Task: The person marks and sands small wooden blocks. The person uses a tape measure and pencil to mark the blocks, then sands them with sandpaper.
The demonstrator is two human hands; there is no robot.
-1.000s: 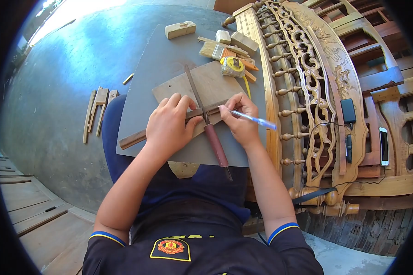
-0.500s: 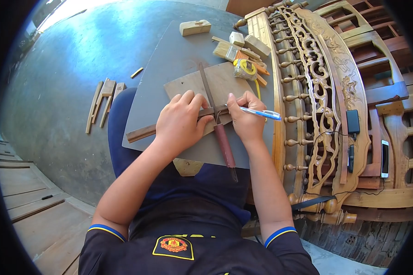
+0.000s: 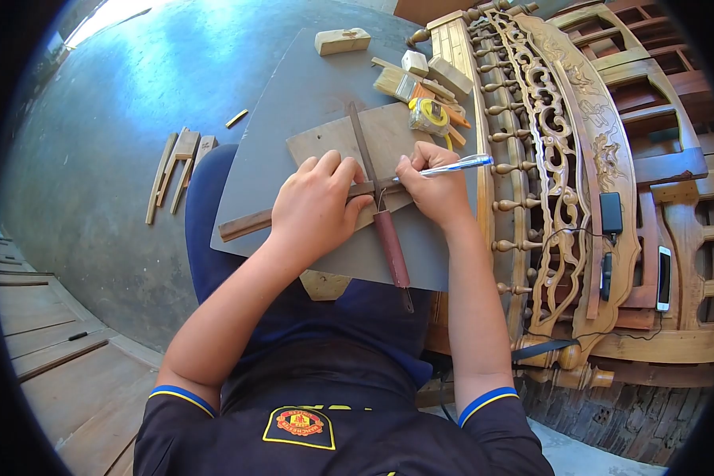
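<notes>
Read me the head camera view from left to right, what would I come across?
Wood pieces on the floor, small wood sliver, left hand, right hand, black charger, white phone.

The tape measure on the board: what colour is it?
Tape measure: yellow and clear-looking; best seen in the head view.

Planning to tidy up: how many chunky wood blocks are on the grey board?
3: the lone block near the far edge, the small pale block beyond the brush, and the longer block right of that. Others may be hidden.
</notes>
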